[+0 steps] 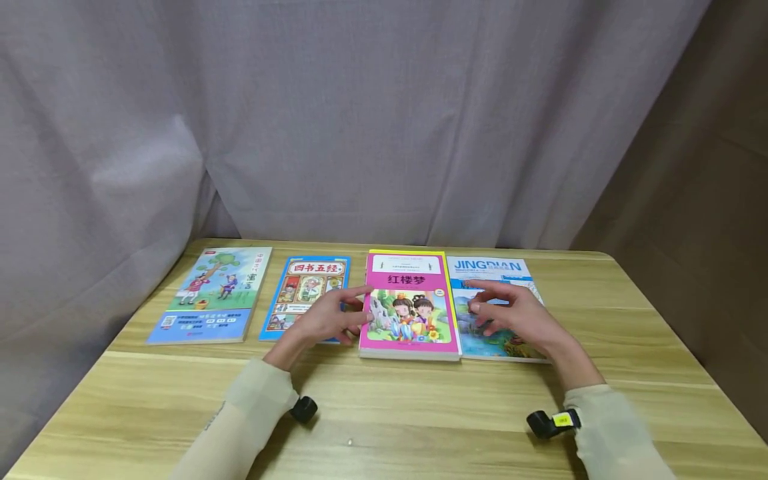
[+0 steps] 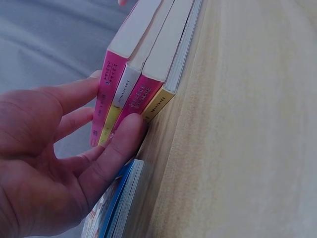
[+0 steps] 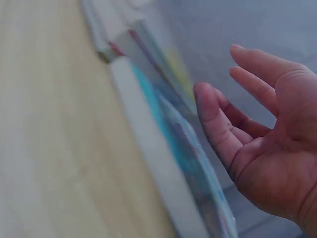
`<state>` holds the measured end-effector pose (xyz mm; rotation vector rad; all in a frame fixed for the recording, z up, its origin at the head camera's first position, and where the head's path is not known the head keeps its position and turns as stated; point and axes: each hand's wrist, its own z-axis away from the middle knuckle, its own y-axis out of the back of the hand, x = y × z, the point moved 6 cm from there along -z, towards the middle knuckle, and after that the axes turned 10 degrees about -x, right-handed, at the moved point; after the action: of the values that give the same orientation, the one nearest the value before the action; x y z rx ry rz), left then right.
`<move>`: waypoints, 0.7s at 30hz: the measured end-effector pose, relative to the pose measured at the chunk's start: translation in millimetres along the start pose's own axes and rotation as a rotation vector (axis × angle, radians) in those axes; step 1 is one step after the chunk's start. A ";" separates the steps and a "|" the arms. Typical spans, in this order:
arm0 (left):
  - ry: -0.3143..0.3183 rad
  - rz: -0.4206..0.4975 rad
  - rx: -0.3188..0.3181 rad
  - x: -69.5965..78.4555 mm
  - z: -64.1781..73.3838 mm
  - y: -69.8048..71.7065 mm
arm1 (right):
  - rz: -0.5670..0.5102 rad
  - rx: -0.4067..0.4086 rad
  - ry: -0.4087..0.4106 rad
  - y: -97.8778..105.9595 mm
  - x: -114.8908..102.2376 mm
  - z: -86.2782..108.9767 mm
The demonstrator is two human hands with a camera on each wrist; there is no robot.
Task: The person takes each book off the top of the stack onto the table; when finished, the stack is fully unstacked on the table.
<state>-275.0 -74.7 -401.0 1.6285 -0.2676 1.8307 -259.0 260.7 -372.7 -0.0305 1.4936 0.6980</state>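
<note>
A stack of several books, topped by a pink storybook (image 1: 411, 303) with two cartoon figures, lies on the table. Against its left side is my left hand (image 1: 330, 315); in the left wrist view the thumb (image 2: 124, 141) and fingertips touch the pink, white and yellow spines (image 2: 115, 96). My right hand (image 1: 516, 312) hovers with loosely bent fingers above a blue "JINGDIAN" book (image 1: 492, 267), holding nothing. That book lies directly right of the stack, partly covered by the hand. The right wrist view is blurred, with a gap between the hand (image 3: 267, 134) and the books.
Left of the stack lies a blue-bordered book (image 1: 312, 270), partly under my left hand. Farther left sits a green and blue picture book (image 1: 210, 293). Grey curtain (image 1: 336, 120) hangs behind the wooden table (image 1: 414, 420). A small pale speck is near the front.
</note>
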 end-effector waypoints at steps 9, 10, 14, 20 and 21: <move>-0.009 -0.022 0.018 -0.3 -0.8 -0.2 | 0.022 -0.031 -0.028 -28.0 7.8 -16.9; -0.007 -0.025 0.022 -0.3 -1.0 -0.3 | 0.026 -0.030 -0.025 -29.8 8.0 -18.1; 0.001 -0.039 0.029 0.2 -0.9 -0.6 | 0.052 -0.030 -0.035 -35.7 8.8 -22.0; 0.009 -0.060 0.037 0.1 -0.8 -0.1 | 0.073 -0.030 -0.043 -40.0 6.9 -25.0; 0.007 -0.062 0.038 -0.2 -1.1 0.0 | 0.073 -0.031 -0.045 -40.1 6.6 -25.0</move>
<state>-275.9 -74.2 -401.5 1.6377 -0.1785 1.8040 -264.3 220.2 -397.4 0.0163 1.4470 0.7757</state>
